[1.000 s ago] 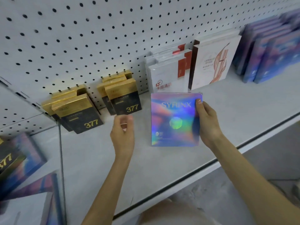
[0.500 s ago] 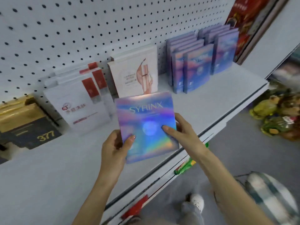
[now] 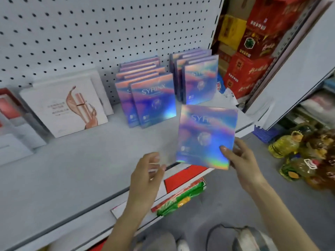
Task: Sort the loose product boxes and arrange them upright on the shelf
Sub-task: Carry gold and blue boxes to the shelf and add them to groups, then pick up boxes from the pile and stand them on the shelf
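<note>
Now the SYRINX box is held above the near edge of the shelf, pinched at its lower right corner by the right hand, thumb on the face. Of 2 upright rows, the right row of matching boxes stands straight beyond it, farther back. The left hand is seen open and loosely curled, with nothing held, just left of the box.

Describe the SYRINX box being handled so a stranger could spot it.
Find the grey shelf under the pegboard. Two rows of holographic boxes stand near its right end. The held box hangs before them, gripped by the right hand, alone off the shelf.
</note>
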`<action>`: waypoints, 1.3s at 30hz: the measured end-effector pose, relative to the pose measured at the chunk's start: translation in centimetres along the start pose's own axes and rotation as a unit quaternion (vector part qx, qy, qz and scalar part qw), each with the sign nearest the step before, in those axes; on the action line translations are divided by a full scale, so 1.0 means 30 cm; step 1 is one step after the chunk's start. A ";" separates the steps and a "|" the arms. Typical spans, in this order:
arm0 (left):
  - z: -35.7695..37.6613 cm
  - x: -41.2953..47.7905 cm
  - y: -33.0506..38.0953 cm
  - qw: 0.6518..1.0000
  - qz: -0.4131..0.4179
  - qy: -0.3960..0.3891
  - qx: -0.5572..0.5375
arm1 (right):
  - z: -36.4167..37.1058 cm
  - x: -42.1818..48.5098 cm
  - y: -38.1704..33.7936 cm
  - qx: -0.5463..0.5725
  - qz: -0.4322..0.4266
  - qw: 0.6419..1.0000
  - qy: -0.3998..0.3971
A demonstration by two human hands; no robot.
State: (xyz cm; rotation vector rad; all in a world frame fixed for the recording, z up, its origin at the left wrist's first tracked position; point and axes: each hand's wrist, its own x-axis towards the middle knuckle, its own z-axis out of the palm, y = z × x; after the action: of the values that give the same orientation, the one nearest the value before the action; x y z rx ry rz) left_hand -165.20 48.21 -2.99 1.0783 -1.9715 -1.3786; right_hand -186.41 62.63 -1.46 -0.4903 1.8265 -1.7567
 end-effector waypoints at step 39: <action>0.381 0.647 0.081 0.965 0.037 0.230 0.123 | -0.141 1.115 0.024 -0.236 -0.075 0.965 -0.089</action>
State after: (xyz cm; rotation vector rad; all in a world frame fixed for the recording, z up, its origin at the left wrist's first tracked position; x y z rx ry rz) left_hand -185.61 38.70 -5.62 1.2850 -1.8349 -0.7657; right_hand -215.03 45.61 -6.79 -0.9621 2.1173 -1.3039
